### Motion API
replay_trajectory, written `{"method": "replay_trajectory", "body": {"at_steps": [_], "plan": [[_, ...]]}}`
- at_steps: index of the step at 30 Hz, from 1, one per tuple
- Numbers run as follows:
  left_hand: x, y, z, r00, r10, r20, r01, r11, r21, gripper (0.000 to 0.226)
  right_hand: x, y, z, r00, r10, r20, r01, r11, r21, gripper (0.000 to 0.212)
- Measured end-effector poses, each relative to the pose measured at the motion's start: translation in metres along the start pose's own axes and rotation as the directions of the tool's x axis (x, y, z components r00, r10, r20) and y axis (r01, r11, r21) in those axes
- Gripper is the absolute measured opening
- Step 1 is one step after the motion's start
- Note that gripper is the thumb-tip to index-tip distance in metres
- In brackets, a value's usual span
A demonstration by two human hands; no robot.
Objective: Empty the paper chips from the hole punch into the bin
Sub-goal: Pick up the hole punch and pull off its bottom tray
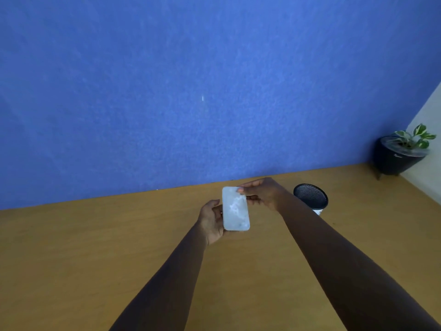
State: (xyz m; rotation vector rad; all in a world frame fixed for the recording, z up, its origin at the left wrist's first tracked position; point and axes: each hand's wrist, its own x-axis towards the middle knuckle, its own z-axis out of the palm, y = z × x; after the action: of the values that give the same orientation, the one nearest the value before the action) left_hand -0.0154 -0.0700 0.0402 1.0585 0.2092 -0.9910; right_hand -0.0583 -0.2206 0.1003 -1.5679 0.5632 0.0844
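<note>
I hold the hole punch (235, 209) above the wooden table, turned so that its pale translucent chip tray faces me; whitish paper chips show through it. My left hand (211, 219) grips its left side and lower end from underneath. My right hand (261, 192) pinches its upper right corner with fingertips. The rest of the punch is hidden behind the tray and my hands. The bin (311, 196), a small black mesh cup, stands on the table just right of my right wrist, its opening facing up.
The wooden table (95, 259) meets a blue partition wall (191, 91) at the back. A dark pot with a green-and-white plant (401, 154) stands in the far right corner, against a white wall.
</note>
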Motion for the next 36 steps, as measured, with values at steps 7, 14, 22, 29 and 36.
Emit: {"method": "replay_trajectory", "body": {"at_steps": [7,14,22,29,36], "plan": [[0.008,0.005,0.014,0.995,0.058,0.084,-0.043,0.985,-0.169,0.058,0.01,-0.014,0.006,0.997,-0.057,-0.057,0.042,0.971,-0.236,0.032],[0.007,0.009,0.011,0.997,0.072,0.025,-0.066,0.982,-0.177,0.033,0.019,-0.028,0.013,0.989,-0.122,-0.089,0.063,0.867,-0.494,0.03],[0.008,0.011,0.012,0.997,0.082,0.012,-0.079,0.981,-0.175,0.034,0.021,-0.027,0.019,0.962,-0.241,-0.125,0.125,0.8,-0.587,0.027],[0.008,0.014,0.006,0.998,0.055,0.01,-0.053,0.989,-0.137,0.035,0.021,-0.037,0.025,0.972,-0.215,0.094,0.224,0.738,-0.636,0.032],[0.004,0.011,0.008,0.999,0.029,0.044,-0.026,0.997,-0.071,0.032,0.021,-0.041,0.033,0.959,-0.164,0.231,0.28,0.672,-0.686,0.024]]}}
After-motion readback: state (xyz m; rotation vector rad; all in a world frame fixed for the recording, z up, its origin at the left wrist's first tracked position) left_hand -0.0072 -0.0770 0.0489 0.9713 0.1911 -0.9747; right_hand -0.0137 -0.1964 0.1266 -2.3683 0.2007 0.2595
